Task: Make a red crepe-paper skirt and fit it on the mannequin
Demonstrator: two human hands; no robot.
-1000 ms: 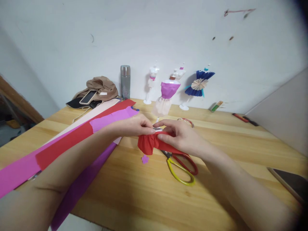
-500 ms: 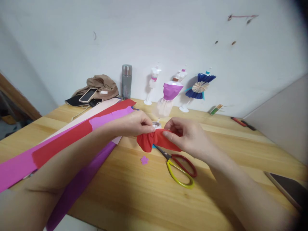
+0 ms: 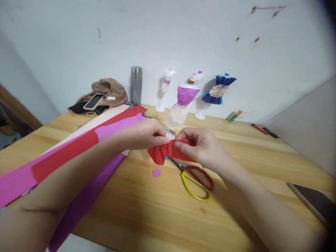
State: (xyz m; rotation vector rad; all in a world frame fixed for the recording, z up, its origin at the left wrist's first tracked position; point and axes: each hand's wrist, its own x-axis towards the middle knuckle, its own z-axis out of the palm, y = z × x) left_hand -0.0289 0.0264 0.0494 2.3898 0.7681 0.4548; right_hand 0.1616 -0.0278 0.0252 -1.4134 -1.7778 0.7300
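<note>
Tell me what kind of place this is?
Probably a craft table at home or in a small workroom: there's crinkly red paper between two hands, scissors with red and yellow handles, and little white dress stands by the wall.

Scissors (image 3: 197, 182) have one yellow, one red handle.

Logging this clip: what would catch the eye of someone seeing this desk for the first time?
Probably the bright red paper pinched between the left hand and right hand, at the centre. Next, the scissors with one yellow and one red handle, just below. Behind, the blue pleated outfit stands out against the pale wall.
</note>
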